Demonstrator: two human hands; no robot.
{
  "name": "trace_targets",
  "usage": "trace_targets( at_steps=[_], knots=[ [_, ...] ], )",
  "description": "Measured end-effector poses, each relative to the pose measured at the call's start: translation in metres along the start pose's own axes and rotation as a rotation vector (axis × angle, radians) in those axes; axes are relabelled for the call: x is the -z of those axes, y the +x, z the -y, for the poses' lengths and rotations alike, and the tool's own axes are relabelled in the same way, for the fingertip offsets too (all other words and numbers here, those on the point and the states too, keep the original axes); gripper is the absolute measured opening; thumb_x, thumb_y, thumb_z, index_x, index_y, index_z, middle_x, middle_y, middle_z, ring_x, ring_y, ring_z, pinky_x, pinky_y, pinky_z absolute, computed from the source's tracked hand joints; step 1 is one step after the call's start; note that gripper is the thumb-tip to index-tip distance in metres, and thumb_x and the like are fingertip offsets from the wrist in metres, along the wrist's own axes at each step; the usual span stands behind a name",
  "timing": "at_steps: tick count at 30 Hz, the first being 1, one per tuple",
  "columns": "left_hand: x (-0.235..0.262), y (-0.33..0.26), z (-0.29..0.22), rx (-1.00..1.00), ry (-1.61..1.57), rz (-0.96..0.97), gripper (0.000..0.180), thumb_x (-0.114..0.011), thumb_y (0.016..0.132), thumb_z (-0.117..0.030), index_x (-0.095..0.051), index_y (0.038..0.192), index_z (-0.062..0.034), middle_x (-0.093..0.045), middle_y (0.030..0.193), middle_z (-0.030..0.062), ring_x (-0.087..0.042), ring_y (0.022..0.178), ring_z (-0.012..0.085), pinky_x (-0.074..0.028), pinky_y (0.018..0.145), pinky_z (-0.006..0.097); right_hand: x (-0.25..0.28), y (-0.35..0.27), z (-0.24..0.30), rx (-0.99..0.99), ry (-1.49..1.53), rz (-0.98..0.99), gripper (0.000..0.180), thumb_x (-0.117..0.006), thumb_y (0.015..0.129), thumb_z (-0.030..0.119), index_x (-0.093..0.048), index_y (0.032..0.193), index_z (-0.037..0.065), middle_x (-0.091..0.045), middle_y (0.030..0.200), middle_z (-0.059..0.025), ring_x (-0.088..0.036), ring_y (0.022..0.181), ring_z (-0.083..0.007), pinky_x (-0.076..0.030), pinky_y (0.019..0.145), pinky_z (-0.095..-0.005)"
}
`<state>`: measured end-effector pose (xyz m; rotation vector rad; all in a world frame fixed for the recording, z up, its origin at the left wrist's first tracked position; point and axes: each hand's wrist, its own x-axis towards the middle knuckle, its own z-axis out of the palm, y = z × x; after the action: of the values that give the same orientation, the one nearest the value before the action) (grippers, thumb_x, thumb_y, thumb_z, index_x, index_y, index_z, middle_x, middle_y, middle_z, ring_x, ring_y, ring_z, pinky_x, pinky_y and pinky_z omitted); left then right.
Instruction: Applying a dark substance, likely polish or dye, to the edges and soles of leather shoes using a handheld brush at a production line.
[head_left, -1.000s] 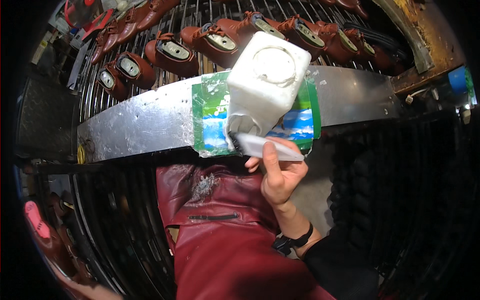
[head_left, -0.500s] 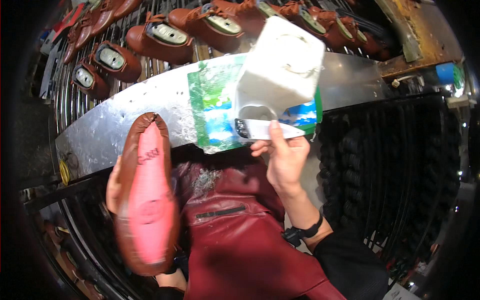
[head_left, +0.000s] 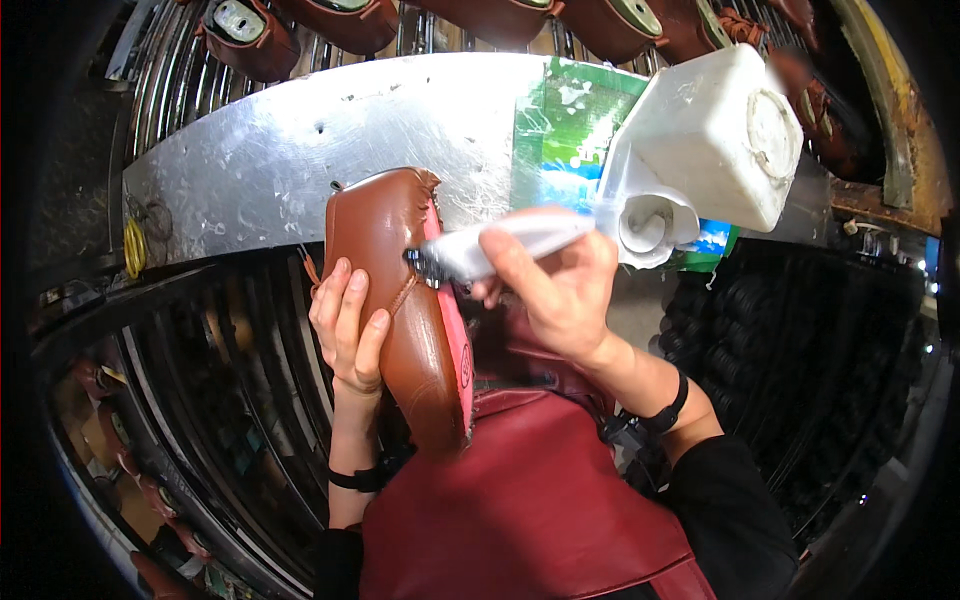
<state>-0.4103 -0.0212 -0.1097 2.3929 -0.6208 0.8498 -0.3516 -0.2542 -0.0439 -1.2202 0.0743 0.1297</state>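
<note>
A brown leather shoe upper with a pink insole board on its underside point(head_left: 395, 320) is gripped by my left hand point(head_left: 350, 325), its fingers spread along the leather side. The shoe is turned on its side, pink edge facing right. In my right hand point(head_left: 570, 295) is a white-handled brush point(head_left: 500, 245), whose dark bristles touch the leather near the edge of the pink board. To the right of that hand lies a white plastic jug point(head_left: 700, 130) with a cut opening point(head_left: 655, 225) holding whitish stuff.
The jug rests on a green and blue printed sheet point(head_left: 575, 120) over a metal work plate point(head_left: 400, 110). Behind the plate, several brown shoes point(head_left: 340, 20) stand on a roller rack. Dark racks point(head_left: 780, 370) flank me, and a yellow cord point(head_left: 135, 245) hangs at the left.
The shoe has swung from sole-up to side-on and moved right, with my left hand now on its leather side. The brush has left the jug's opening and come against the shoe.
</note>
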Motion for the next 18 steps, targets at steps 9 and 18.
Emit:
trace_targets(
  at_steps=[9, 18],
  knots=[
    [0.001, 0.001, 0.001, -0.026, 0.014, -0.022, 0.027, -0.065, 0.099, -0.008, -0.053, 0.123, -0.0093, -0.065, 0.135, 0.0229, -0.065, 0.124, 0.0437, -0.053, 0.103, 0.053, 0.002, 0.080, 0.000, -0.066, -0.115, 0.033, 0.018, -0.075, 0.097, 0.009, -0.070, 0.104, -0.006, -0.073, 0.082, -0.0115, -0.069, 0.059, -0.0166, -0.054, 0.049, -0.0274],
    [-0.005, 0.005, 0.006, -0.050, 0.030, -0.086, 0.026, -0.066, 0.098, -0.007, -0.057, 0.122, -0.0075, -0.068, 0.134, 0.0216, -0.067, 0.122, 0.0415, -0.052, 0.104, 0.050, 0.025, -0.037, 0.022, -0.084, -0.084, 0.238, 0.016, -0.074, 0.098, 0.008, -0.072, 0.103, -0.007, -0.075, 0.086, -0.0139, -0.071, 0.067, -0.0163, -0.057, 0.059, -0.0278]
  ],
)
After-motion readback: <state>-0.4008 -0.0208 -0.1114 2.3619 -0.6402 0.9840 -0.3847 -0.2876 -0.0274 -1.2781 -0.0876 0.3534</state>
